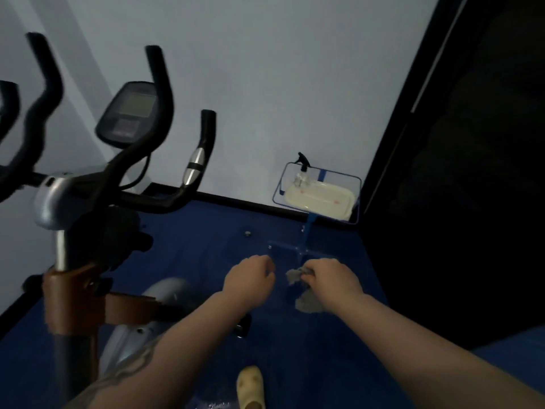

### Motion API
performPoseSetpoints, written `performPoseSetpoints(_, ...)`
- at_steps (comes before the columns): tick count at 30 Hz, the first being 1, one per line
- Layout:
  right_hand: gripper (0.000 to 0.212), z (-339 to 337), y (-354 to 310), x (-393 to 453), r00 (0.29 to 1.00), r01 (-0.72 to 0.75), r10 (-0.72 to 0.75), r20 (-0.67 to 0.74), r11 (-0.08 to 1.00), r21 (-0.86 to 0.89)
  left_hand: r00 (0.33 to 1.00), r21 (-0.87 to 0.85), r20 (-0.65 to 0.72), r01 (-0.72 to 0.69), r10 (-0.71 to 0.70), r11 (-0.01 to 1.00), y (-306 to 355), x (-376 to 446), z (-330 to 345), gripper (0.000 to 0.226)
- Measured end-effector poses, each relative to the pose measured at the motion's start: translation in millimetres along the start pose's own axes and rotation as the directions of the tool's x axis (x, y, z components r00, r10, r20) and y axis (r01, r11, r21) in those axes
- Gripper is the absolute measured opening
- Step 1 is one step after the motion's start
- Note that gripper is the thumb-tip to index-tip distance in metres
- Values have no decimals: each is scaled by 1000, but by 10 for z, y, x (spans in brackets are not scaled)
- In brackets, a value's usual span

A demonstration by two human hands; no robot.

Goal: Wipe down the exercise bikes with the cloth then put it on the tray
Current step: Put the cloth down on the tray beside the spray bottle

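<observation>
My right hand [333, 278] is closed around a crumpled grey cloth [305, 302], which bulges out on both sides of the fist. My left hand [250, 280] hovers just left of it with fingers curled, holding nothing visible. An exercise bike [88, 202] fills the left side, with black handlebars, a grey console [129, 113] and a silver post. A white tray [320, 199] rests on a clear blue-edged stand beyond my hands, near the wall. A spray bottle [302, 172] stands at the tray's left end.
The floor is dark blue [206, 231]. A second bike's handlebars [17, 113] show at the far left. A black wall or door [457, 143] closes off the right side. My pale yellow shoe [250, 385] is at the bottom.
</observation>
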State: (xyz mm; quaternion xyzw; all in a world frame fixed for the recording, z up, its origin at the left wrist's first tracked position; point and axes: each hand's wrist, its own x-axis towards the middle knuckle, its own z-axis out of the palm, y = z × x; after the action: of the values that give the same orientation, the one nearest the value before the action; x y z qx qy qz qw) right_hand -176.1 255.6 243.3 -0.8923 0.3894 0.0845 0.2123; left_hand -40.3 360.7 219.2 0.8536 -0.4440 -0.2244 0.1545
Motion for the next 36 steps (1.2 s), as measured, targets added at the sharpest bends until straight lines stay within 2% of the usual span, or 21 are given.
performPoseSetpoints(6,20,-98,387,473,992,-125,124,16,991,53,988,-17,151,-14,17,1000,109,764,124,23)
performPoseSetpoints(10,23,-215,583,834,980,-191,194,-32,979,71,972,16,233,-21,17,1000,156,1293,155,24)
performPoseSetpoints(13,21,-294,701,1088,968,-232,242,-71,965,124,963,20,268,-37,30,999,216,1665,141,23)
performPoseSetpoints(20,21,-464,1036,1801,947,-309,320,-24,929,204,944,29,331,13,-22,999,416,2389,223,24)
performPoseSetpoints(29,19,-676,1713,3025,982,-167,187,-41,943,289,921,46,333,198,-202,979,700,3563,399,24)
performPoseSetpoints(33,18,-960,1986,3683,979,-93,145,-146,945,314,938,38,286,193,-196,980,916,4119,447,23)
performPoseSetpoints(36,18,-1083,2121,4195,978,-68,129,-161,939,336,951,6,227,212,-208,977,1037,4488,422,25)
